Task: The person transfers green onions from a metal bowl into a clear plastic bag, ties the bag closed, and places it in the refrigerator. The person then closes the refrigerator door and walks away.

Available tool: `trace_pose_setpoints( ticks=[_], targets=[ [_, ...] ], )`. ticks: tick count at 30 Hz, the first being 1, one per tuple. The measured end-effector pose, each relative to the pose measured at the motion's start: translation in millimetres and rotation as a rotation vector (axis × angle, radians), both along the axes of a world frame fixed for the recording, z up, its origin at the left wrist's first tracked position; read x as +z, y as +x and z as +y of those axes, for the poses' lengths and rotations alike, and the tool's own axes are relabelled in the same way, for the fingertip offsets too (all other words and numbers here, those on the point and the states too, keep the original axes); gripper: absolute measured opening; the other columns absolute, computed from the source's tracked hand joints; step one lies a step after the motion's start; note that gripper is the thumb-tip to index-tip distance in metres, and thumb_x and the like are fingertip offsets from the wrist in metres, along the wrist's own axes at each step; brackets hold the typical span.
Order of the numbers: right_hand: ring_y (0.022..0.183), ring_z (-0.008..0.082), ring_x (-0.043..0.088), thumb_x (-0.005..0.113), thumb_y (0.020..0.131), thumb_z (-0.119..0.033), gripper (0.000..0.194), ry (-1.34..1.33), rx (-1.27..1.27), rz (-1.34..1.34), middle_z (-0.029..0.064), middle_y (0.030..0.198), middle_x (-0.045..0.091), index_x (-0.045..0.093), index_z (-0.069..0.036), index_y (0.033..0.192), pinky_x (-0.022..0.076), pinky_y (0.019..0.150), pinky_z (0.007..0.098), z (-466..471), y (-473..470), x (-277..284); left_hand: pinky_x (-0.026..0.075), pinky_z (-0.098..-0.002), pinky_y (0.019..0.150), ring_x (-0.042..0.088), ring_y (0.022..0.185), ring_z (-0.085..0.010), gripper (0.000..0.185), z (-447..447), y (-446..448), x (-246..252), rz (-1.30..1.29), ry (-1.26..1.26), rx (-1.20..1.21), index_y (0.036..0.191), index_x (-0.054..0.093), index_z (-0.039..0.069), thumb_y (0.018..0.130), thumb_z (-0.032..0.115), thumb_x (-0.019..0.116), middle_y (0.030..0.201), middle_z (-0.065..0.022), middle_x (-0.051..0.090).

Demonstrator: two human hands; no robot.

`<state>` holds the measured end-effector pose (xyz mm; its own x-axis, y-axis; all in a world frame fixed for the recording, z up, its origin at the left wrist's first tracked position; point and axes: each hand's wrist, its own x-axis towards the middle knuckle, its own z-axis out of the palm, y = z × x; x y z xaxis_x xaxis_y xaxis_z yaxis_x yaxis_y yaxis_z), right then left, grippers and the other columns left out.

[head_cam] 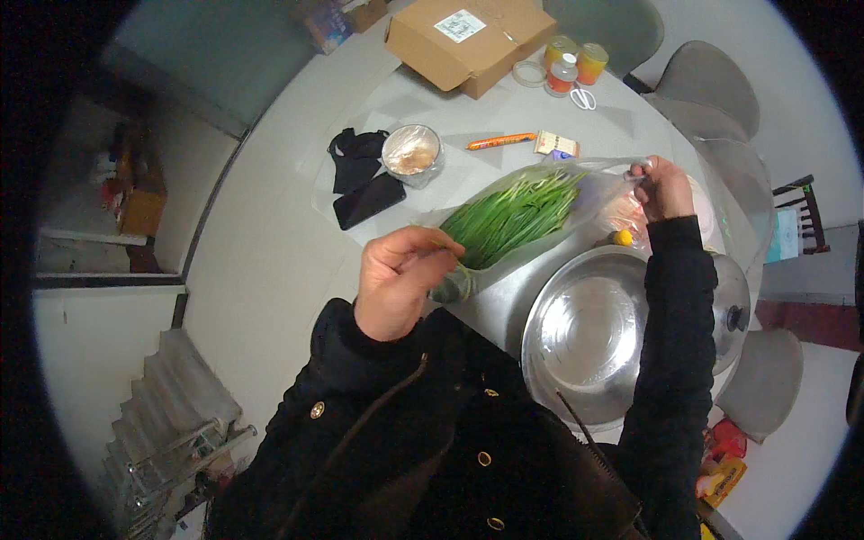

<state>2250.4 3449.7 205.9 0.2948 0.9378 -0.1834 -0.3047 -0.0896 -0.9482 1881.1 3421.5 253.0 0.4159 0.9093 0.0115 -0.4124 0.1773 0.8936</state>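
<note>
A bunch of long green leaves, likely garlic chives point(516, 212), lies inside a clear plastic bag point(601, 192) over the table. My right hand point(665, 189) grips the gathered far-right end of the bag and holds it up. At the bunch's near-left end is my left hand point(405, 280), its fingers curled together and slightly blurred. A thin yellow-green strand shows at those fingertips. Under the left fingers, a dark green rounded thing point(447, 290) is partly hidden. Right of the bag's near side stands a wide, shiny steel basin point(587, 337), partly covered by my right sleeve.
A steel lid point(732, 290) lies beyond my right forearm. Left of the bag are a phone point(369, 201), a black cloth item point(354, 162) and a film-covered bowl point(412, 155). Farther back are an orange-wrapped stick point(501, 141), scissors point(583, 99), jars point(592, 64) and a cardboard box point(466, 40).
</note>
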Motion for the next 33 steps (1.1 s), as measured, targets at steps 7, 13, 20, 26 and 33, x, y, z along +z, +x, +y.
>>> trace_pose_setpoints(
  ticks=[7,13,20,26,33],
  targets=[
    [0.057,0.0119,0.045,0.056,0.079,-0.020,0.016,0.061,0.129,0.163,0.0042,0.068,0.047,0.051,-0.005,0.083,0.0311,0.043,0.0205,-50,-10,26,0.041,-0.0225,0.062,0.050,0.062,-0.0096,0.012,17,-5,4,-0.082,0.084,0.048,0.088,0.058,-0.003,0.081,0.006,0.056,0.071,-0.0061,0.057],
    [0.049,0.0033,0.041,0.064,0.079,-0.018,0.014,-0.232,0.206,-0.403,-0.0052,0.058,0.049,0.058,-0.007,0.071,0.0289,0.044,0.0195,-73,-32,32,0.039,-0.0215,0.060,0.040,0.053,-0.0073,0.011,25,-9,7,0.124,-0.236,0.055,0.088,0.057,0.000,0.083,0.010,0.054,0.066,-0.0020,0.052],
    [0.079,0.0083,0.050,0.062,0.079,-0.010,0.009,0.260,0.238,-0.421,0.0028,0.084,0.057,0.058,-0.002,0.077,0.0387,0.071,0.0221,-80,-55,41,0.037,-0.0191,0.061,0.046,0.066,-0.0047,0.008,22,-14,33,0.544,0.296,-0.126,0.082,0.061,-0.001,0.079,0.007,0.060,0.075,-0.0003,0.058],
    [0.102,0.0138,0.050,0.059,0.080,-0.005,0.022,0.247,0.340,-0.181,0.0091,0.109,0.056,0.057,0.000,0.101,0.0395,0.088,0.0266,-67,-81,3,0.040,-0.0303,0.067,0.052,0.068,-0.0176,0.009,36,-2,41,0.946,0.799,-0.397,0.078,0.064,0.004,0.072,0.010,0.063,0.072,-0.0047,0.060],
    [0.101,0.0187,0.052,0.074,0.064,-0.009,0.064,0.320,0.527,-0.582,0.0108,0.121,0.046,0.046,-0.005,0.121,0.0450,0.081,0.0298,-52,-143,-23,0.041,-0.0332,0.073,0.053,0.082,-0.0226,0.009,45,55,26,0.853,0.889,-0.805,0.079,0.064,0.008,0.071,0.011,0.064,0.077,-0.0064,0.060]
  ],
)
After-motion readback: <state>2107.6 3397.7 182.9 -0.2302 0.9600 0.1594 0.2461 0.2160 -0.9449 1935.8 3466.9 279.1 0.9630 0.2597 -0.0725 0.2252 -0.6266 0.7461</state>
